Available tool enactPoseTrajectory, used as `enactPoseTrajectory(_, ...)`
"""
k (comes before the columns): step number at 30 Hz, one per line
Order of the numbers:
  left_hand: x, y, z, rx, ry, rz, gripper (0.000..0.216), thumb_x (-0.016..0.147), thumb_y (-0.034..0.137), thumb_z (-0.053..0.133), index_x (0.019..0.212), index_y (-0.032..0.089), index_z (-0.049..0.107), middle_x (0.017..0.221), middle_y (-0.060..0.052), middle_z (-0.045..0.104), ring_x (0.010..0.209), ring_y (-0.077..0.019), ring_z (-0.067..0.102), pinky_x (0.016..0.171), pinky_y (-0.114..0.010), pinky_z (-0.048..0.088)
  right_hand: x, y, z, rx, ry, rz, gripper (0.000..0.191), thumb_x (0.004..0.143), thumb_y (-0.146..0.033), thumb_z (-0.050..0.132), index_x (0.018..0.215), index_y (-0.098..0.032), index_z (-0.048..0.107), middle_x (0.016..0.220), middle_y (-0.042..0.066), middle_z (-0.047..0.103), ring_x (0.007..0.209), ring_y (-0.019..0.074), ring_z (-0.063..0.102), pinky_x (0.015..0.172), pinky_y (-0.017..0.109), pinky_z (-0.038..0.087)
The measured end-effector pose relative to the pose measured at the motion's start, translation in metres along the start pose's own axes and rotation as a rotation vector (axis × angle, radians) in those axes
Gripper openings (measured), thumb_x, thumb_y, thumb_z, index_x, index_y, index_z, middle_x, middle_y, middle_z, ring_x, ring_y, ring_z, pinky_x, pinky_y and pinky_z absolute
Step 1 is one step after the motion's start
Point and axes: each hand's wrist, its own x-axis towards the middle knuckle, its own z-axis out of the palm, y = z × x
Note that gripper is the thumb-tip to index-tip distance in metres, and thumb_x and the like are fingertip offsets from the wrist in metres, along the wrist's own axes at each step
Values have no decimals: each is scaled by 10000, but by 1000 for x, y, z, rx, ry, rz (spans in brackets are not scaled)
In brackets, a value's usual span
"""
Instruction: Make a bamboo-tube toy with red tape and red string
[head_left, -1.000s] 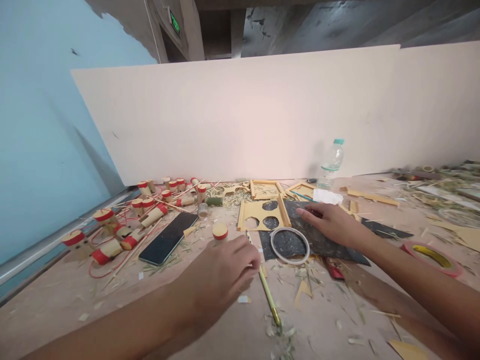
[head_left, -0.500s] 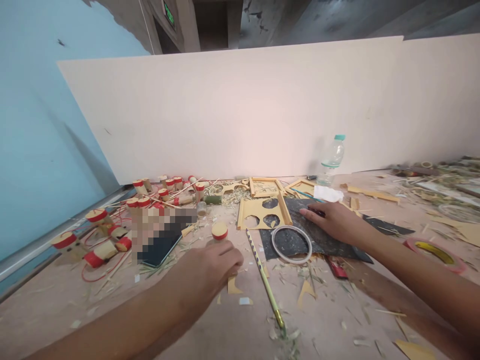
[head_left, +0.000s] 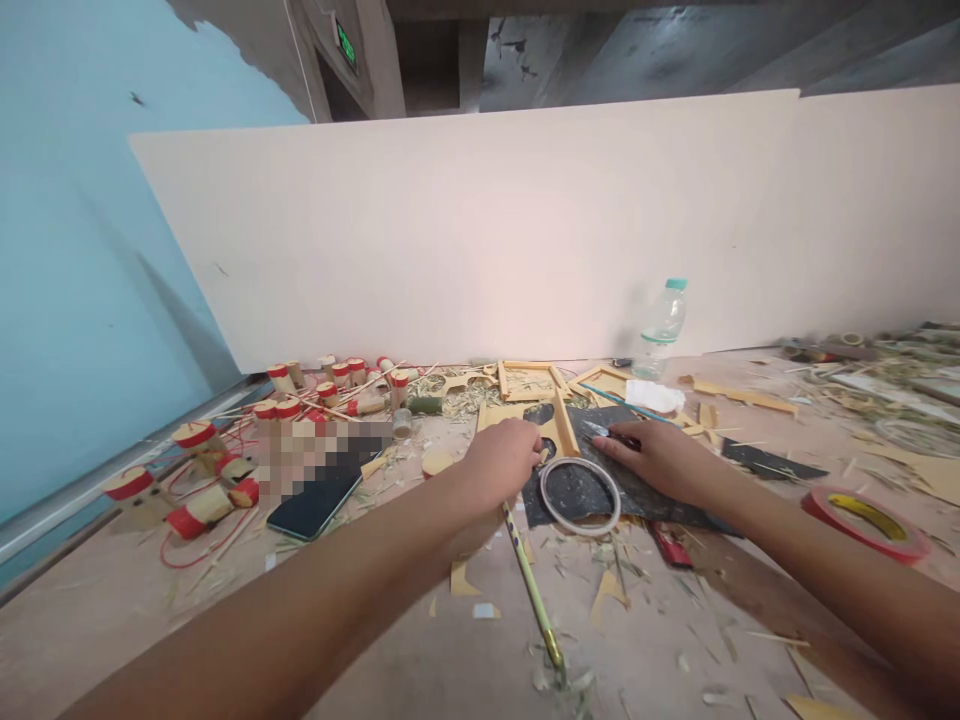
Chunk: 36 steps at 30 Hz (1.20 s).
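Note:
My left hand is closed over the yellow card with round holes, which lies in a wooden-edged frame. Its fingertips are pressed together near a hole, and a small tan bit shows there; what they hold I cannot make out. My right hand is closed around a dark-handled tool with a pointed silvery tip, above a black cutting mat. A ring of white tape lies on the mat between my hands. A patterned green pencil runs from beneath my left hand toward me.
Several red-banded bamboo cylinders with strings crowd the left, beside a phone. A yellow-topped cylinder stands behind my left forearm. A plastic bottle is by the white board. Red tape lies right; shavings litter the table.
My left hand has moved right and forward, from beside the yellow-topped cylinder onto the card with holes. My right hand now has the pointed tool's silvery tip showing, and has shifted little.

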Motion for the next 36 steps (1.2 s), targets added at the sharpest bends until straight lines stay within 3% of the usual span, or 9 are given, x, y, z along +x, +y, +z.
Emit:
enactPoseTrajectory(6, 22, 5, 2, -3, -47, -92, 349, 1048, 352, 707, 1355, 192, 667, 1366, -110, 688, 1138, -276, 717, 952, -480, 630, -1, -3, 0, -28, -22, 12, 418, 1094, -446, 485, 814, -215, 690, 784, 57, 755, 759, 248, 713, 676, 335, 461)
enactPoseTrajectory(14, 34, 8, -9, 21, -137, -15, 354, 1049, 353, 705, 1360, 189, 664, 1376, -113, 684, 1146, -279, 714, 961, -489, 627, -2, -7, -2, -58, -49, 34, 362, 1124, -416, 564, 892, -180, 709, 817, 0, 726, 780, 187, 706, 787, 357, 571)
enactPoseTrajectory(24, 42, 3, -15, 23, -164, 65, 354, 1047, 356, 708, 1353, 182, 668, 1360, -109, 690, 1128, -279, 720, 943, -480, 634, -1, -5, -1, -69, -51, 41, 369, 1118, -435, 577, 884, -181, 709, 797, -5, 714, 752, 179, 694, 770, 352, 578)
enactPoseTrajectory(28, 10, -2, -24, 36, -14, 194, 314, 1054, 357, 697, 1311, 177, 682, 1299, -101, 713, 1068, -253, 732, 911, -455, 639, -1, -5, -1, -76, -51, 43, 358, 1116, -441, 583, 910, -181, 718, 815, -2, 726, 754, 177, 703, 765, 349, 587)
enactPoseTrajectory(30, -20, -11, -24, 55, 112, 294, 213, 1118, 274, 547, 1238, 174, 692, 1228, -93, 729, 1060, -235, 722, 932, -421, 614, -1, -4, 0, -84, -48, 44, 340, 1114, -435, 592, 938, -176, 724, 829, 0, 732, 750, 175, 708, 760, 350, 596)
enactPoseTrajectory(32, -56, -23, -19, 97, 185, 395, 325, 1144, 237, 390, 1178, 198, 711, 1208, -110, 738, 1080, -248, 709, 940, -411, 585, 0, -3, 2, -93, -33, 46, 300, 1108, -420, 607, 989, -175, 732, 869, 10, 744, 769, 179, 716, 768, 356, 604)
enactPoseTrajectory(35, -107, -44, -5, 164, 227, 555, 329, 1130, 289, 391, 1173, 258, 716, 1133, -96, 781, 893, -234, 716, 810, -386, 575, 1, -1, 5, -95, 5, 35, 241, 1093, -387, 629, 1071, -174, 739, 966, 39, 769, 855, 203, 736, 817, 383, 606)
enactPoseTrajectory(36, -120, -49, -1, 240, 335, 679, 346, 1135, 260, 366, 1169, 264, 710, 1083, -93, 796, 825, -225, 712, 751, -376, 566, 1, -1, 6, -92, 18, 26, 234, 1087, -375, 632, 1095, -169, 743, 1000, 56, 775, 895, 218, 742, 839, 395, 602)
